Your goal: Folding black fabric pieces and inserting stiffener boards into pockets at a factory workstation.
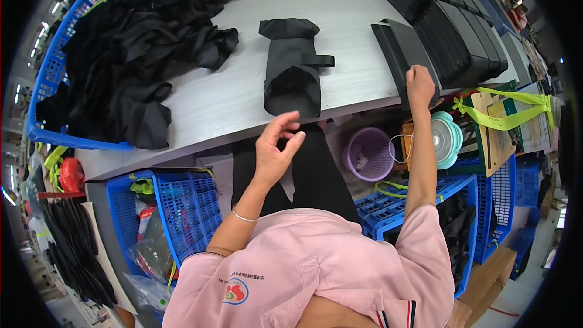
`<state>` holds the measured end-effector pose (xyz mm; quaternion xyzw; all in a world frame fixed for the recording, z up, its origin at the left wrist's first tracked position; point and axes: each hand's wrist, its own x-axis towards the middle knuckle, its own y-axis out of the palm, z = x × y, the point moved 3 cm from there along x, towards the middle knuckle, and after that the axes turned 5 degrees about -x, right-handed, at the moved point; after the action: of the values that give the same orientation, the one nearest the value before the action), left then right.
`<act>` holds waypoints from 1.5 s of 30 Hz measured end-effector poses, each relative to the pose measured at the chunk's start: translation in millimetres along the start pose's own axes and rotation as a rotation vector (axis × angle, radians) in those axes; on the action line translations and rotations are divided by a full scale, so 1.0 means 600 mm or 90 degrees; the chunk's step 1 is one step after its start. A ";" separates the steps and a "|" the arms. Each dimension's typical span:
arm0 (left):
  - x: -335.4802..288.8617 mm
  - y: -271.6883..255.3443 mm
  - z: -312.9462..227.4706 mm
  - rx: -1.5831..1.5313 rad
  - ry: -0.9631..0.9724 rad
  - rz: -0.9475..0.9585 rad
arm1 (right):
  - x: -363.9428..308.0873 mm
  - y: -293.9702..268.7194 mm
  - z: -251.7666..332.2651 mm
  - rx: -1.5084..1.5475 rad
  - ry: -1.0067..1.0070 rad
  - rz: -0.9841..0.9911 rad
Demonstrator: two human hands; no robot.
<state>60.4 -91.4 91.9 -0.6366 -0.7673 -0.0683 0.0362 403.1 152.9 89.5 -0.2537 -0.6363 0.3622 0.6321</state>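
Observation:
A black fabric pouch (293, 61) with a side tab lies flat on the table in front of me, its open end toward the front edge. Just off that end is my left hand (276, 149), fingers curved and thumb apart, with nothing in it. My right hand (420, 88) is closed on the near part of a long, flat black panel (401, 51) at the right. Part of the panel is hidden beneath that hand. Beside it stand stacks of similar folded black panels (446, 39).
Loose black fabric pieces (133, 54) fill the left, in a blue crate (64, 42). Below the grey table (206, 94) are a purple basket (368, 153), a turquoise-rimmed round container (446, 140) and blue crates (188, 203). Yellow-green ties (510, 115) hang at the right.

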 end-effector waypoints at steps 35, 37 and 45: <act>-0.050 -0.048 0.025 -0.649 -0.297 -0.082 | -0.287 -0.300 0.377 0.519 -0.146 0.228; -0.049 -0.042 0.017 -0.595 -0.302 -0.085 | -0.284 -0.303 0.379 0.581 -0.052 0.290; -0.014 -0.032 0.010 0.174 -0.015 -0.252 | -0.330 -0.238 0.317 0.715 0.193 0.405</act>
<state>43.5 -102.2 83.7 -0.4641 -0.8795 0.0380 0.0987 249.0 -115.4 90.1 -0.1093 -0.1491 0.7679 0.6134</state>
